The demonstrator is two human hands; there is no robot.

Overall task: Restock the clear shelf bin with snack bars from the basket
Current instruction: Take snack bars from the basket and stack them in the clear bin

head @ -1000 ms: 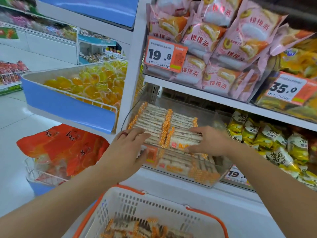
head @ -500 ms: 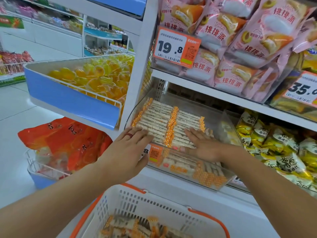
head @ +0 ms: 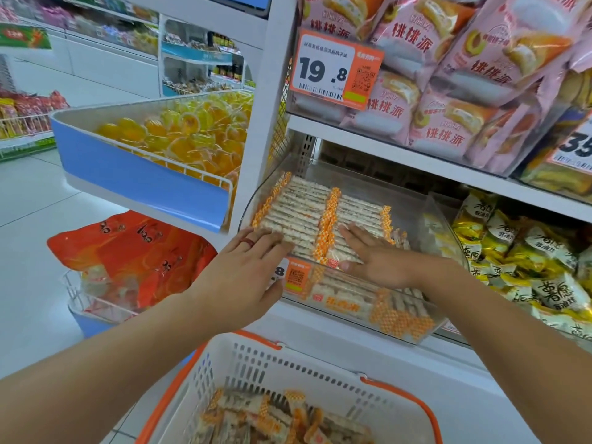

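Where the snack bars [head: 307, 213] lie in neat rows inside the clear bin [head: 445, 232] on the lower shelf, I have both palms down on them. My left hand [head: 243, 277], fingers straight, rests on the near left rows beside the bin's front edge. My right hand [head: 374, 254] lies flat, fingers spread, on the right rows. More bars sit loose in the white basket [head: 256, 363] below me. Pink bags [head: 442, 91] fill the shelf above, behind an orange price tag [head: 333, 72].
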